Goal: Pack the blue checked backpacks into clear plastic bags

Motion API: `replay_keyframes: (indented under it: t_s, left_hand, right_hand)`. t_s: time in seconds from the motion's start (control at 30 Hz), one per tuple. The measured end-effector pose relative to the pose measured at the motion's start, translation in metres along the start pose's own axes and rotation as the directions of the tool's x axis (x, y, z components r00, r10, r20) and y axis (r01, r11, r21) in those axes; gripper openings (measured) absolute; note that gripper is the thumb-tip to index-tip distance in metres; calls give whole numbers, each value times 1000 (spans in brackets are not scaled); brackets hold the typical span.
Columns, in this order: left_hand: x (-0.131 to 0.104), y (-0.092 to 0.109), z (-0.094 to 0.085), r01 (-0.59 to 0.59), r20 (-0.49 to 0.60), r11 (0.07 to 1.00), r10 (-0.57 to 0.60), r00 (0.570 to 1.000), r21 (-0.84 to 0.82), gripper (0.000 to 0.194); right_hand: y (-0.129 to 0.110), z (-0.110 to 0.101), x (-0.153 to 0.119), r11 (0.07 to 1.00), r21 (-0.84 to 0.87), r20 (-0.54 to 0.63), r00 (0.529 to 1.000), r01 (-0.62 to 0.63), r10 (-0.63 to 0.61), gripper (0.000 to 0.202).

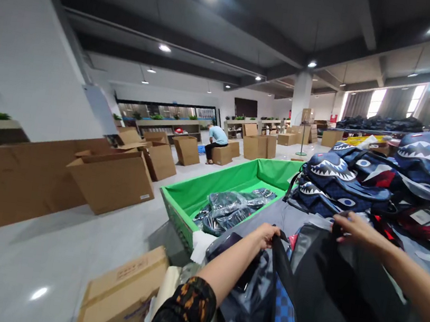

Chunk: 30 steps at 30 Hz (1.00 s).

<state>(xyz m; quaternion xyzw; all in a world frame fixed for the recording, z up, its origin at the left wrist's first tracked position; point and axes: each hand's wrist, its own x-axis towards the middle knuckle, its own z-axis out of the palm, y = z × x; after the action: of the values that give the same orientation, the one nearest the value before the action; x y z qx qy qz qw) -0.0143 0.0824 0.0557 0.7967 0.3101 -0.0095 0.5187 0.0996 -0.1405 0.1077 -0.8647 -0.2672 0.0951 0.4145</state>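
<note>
A black and blue checked backpack lies at the lower right, its black back panel facing up. My left hand is closed round a black strap at the pack's left edge. At its upper part, my right hand pinches a dark piece of the same pack. Dark items in clear plastic lie beneath my left forearm. Beyond my right hand, blue shark-face backpacks are piled on the grey table surface.
Behind the table stands a green-lined bin with plastic-wrapped packs. Open cardboard boxes line the left floor, and a closed carton is near the front. A person sits on a box farther back.
</note>
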Motion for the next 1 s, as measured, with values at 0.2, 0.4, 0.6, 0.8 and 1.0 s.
replay_keyframes:
  t_s: [0.2, 0.4, 0.6, 0.8, 1.0]
  left_hand:
    - [3, -11, 17, 36, -128, 984, -59, 990, -177, 29]
    - [-21, -15, 21, -175, -333, 975, 121, 935, -136, 21]
    - [-51, -10, 31, -223, -346, 975, 199, 917, -28, 35]
    - [-33, -23, 35, -152, -411, 985, 105, 906, -82, 43]
    - [4, -58, 10, -23, -511, 917, -201, 836, -398, 24]
  right_hand:
    - [-33, 62, -5, 767, -638, -2, 997, 62, -82, 21]
    - [-70, 58, -15, 557, -830, -137, 963, 16, -232, 32]
    - [1, 108, 15, 356, -655, 148, 575, 667, -805, 38]
    - [59, 140, 70, 664, -194, 168, 691, 722, -703, 26]
    - [53, 134, 33, 558, -285, 168, 614, 779, -771, 49]
